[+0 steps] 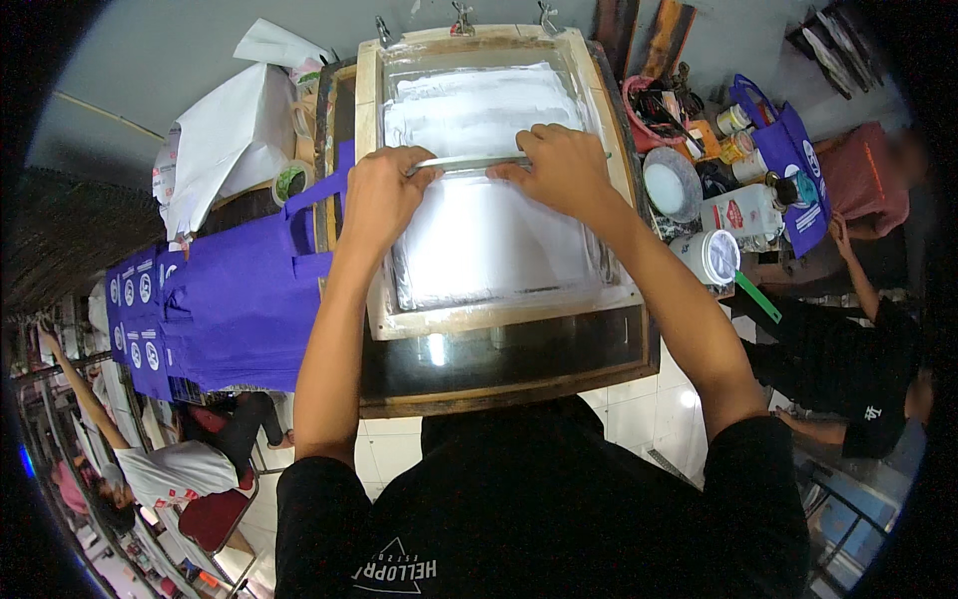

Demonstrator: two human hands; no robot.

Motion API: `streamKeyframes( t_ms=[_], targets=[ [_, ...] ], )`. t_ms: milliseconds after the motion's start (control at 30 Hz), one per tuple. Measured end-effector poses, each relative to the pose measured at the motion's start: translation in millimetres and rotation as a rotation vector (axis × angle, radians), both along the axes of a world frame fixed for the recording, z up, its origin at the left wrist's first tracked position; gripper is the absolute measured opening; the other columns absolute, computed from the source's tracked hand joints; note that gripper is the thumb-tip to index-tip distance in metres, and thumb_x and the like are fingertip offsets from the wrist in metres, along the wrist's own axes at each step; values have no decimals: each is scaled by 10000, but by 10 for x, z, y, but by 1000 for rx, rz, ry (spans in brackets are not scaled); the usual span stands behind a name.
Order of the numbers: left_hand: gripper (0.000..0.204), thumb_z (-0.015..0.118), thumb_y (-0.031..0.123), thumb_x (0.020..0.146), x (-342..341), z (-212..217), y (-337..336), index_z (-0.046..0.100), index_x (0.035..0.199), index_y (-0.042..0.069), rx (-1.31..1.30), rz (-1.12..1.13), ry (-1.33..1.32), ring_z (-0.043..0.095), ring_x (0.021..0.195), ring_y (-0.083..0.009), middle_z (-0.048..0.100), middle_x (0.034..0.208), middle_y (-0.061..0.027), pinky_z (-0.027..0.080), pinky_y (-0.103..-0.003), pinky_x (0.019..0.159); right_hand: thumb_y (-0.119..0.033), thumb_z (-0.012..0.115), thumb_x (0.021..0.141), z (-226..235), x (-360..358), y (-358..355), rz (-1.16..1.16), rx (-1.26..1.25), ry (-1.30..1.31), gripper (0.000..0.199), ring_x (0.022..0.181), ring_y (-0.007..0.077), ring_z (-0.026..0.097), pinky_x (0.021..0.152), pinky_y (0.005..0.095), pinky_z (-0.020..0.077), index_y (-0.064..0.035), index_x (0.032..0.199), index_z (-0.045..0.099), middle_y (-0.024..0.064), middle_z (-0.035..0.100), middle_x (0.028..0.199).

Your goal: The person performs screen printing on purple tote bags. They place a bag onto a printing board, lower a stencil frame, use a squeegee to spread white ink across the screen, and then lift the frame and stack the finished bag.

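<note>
In front of me lies a screen-printing frame with a pale wooden rim. Thick white ink is smeared over the far half of its mesh, and a thinner, shiny white film covers the near half. A squeegee spans the mesh crosswise around the middle. My left hand grips its left end, fingers wrapped over the top edge. Toward its right end, my right hand holds it the same way, thumb on the near side. What lies under the frame is hidden.
Clamps stand at the frame's far edge. The glass-topped table extends nearer me. Purple bags lie left; white sheets sit beyond. An ink tub, green-handled tool and bowl crowd the right. Other people are on both sides.
</note>
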State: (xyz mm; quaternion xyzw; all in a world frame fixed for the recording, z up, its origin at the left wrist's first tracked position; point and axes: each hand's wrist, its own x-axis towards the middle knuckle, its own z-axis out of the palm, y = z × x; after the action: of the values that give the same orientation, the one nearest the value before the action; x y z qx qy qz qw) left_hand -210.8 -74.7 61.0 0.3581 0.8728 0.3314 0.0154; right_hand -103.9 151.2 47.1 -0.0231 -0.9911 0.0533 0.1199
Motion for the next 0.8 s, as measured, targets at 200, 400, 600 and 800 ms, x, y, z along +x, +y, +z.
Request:
streamKeyframes(
  t_ms=[200, 400, 600, 800],
  targets=[
    [160, 780, 131, 845, 593, -12, -339, 782, 969, 30, 2, -23, 12, 693, 860, -380, 734, 929, -205, 541, -438, 783, -591, 698, 839, -36, 612, -285, 63, -70, 37, 544, 753, 312, 678, 650, 437, 535, -48, 819, 687, 127, 669, 805],
    [141, 775, 102, 834, 1192, 16, -656, 775, 967, 56, -27, -44, 3, 693, 916, -348, 747, 960, -161, 534, -419, 843, -491, 716, 857, -32, 1190, -612, 42, -90, -47, 444, 796, 292, 662, 671, 426, 523, -50, 869, 668, 109, 640, 813],
    [601, 860, 193, 760, 1292, -249, -941, 631, 1292, 33, 40, -95, 84, 605, 1219, -374, 671, 1271, -177, 431, -484, 1071, -349, 756, 785, -126, 1375, -628, 107, -23, 66, 324, 862, 260, 628, 713, 397, 506, -72, 909, 645, 76, 621, 894],
    [1184, 955, 356, 641, 1302, -609, -1314, 299, 1563, 7, 33, 8, 375, 341, 1493, -412, 400, 1587, -227, 144, -606, 1236, -216, 766, 732, -10, 1454, -554, 176, -122, 143, 270, 886, 270, 644, 738, 400, 521, -82, 941, 660, 67, 643, 945]
  ],
)
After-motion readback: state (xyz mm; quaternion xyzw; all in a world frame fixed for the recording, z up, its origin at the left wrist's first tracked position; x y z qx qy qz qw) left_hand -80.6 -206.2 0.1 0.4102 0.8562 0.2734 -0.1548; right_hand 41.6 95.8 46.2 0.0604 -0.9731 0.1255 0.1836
